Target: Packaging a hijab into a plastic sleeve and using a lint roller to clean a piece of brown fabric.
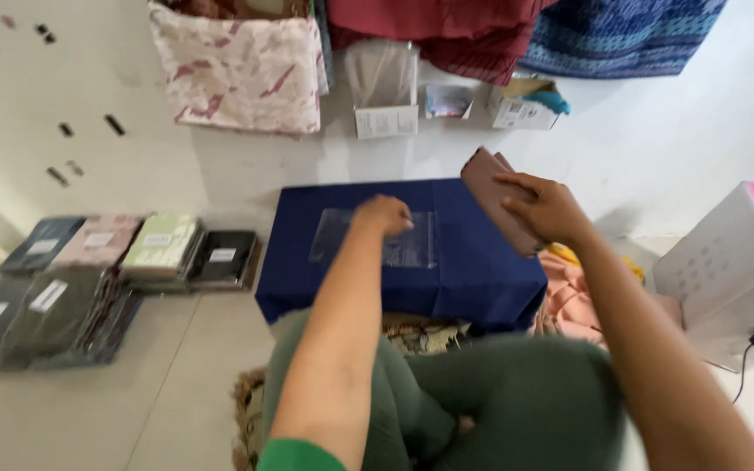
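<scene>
1. Clear plastic is the material to mind here: a transparent bag (375, 237) lies flat in the middle of the navy cloth (473, 270) that covers the low tabletop.
2. The left hand (383, 215) rests on the bag's upper edge, toward the far side of the navy cloth, fingers curled in as if pinching the film; whether it has truly caught one layer is blurred and cannot be told.
3. The right hand (544, 208) is closed around a folded mauve-brown fabric piece (497, 199), thumb on top, holding it tilted in the air above the far right corner of the navy cloth.
4. To do this well, judging by the layout, the bag's mouth should be held wide and pinned against the navy cloth so the film does not slide.
5. The folded piece should be kept tight and square, led in narrow edge first.
6. Left of the navy cloth, stacks of packed folded garments (89, 279) sit on the floor; small boxes (386, 96) stand beyond it by the wall.
</scene>
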